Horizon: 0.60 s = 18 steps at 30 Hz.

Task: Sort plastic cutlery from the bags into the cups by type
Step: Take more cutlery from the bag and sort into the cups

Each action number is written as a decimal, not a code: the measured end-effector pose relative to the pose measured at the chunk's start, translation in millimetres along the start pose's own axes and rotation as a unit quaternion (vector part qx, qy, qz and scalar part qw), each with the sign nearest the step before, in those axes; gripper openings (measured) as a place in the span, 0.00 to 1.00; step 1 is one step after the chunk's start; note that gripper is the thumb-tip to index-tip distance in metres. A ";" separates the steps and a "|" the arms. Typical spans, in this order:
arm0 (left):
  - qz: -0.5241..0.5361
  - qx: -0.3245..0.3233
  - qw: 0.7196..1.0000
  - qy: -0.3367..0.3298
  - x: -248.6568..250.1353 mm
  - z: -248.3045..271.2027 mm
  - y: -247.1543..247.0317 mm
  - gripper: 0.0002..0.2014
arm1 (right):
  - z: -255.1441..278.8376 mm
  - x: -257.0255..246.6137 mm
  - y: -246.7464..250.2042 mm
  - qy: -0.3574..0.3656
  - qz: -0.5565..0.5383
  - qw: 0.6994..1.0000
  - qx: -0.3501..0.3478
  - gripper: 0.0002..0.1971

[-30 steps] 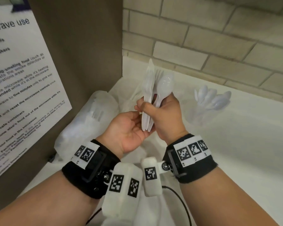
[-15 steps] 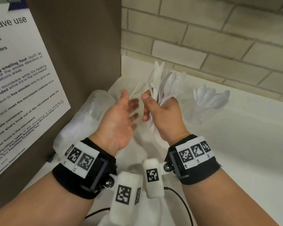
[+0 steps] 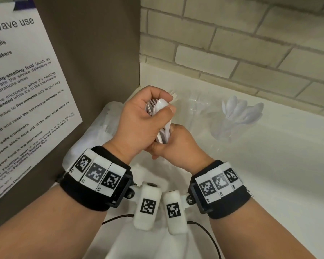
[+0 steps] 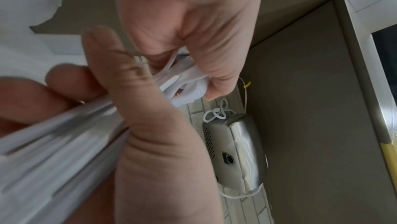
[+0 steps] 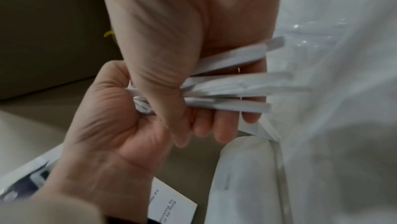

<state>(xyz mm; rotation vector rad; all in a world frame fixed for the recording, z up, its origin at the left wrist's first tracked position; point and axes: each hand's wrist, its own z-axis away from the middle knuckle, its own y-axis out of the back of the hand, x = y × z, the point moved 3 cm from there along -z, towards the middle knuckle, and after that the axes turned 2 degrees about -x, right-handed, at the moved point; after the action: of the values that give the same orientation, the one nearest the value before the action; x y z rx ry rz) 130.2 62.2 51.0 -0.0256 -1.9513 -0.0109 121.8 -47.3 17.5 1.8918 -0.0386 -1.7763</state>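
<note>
Here both the left hand [image 3: 138,120] and right hand [image 3: 176,144] grip 1 cutlery bundle [image 3: 162,120].

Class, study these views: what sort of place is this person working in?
Probably a shared workplace kitchenette: a notice about microwave use on the side panel, a painted brick wall, and a cup of plastic spoons on the white counter.

Glossy white plastic cutlery [image 3: 162,116]; clear, shiny plastic cup [image 3: 223,128] at three o'clock; smooth white counter [image 3: 269,165]; rough matt brick wall [image 3: 232,43]; matt paper notice [image 3: 17,90]; brushed metal appliance [image 4: 236,151].
</note>
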 end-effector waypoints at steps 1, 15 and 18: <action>-0.004 0.006 1.000 -0.005 0.5 -0.1 0.2 0.08 | 1.1 2.0 -0.4 -0.006 -0.022 1.000 -0.001 0.08; 0.136 -0.145 0.974 0.112 -22.1 2.8 5.6 0.50 | 10.0 7.7 4.5 -0.088 -0.232 0.969 0.016 0.17; 0.060 -0.274 0.948 0.152 -24.5 13.9 0.5 0.34 | 9.7 4.3 -4.2 -0.079 -0.210 0.974 -0.030 0.01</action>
<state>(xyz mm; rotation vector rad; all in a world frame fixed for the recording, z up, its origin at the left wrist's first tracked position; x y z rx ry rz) 126.5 62.7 23.1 -0.4818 -1.5826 -0.4526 111.8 -48.9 12.0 1.8070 0.3801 -2.1747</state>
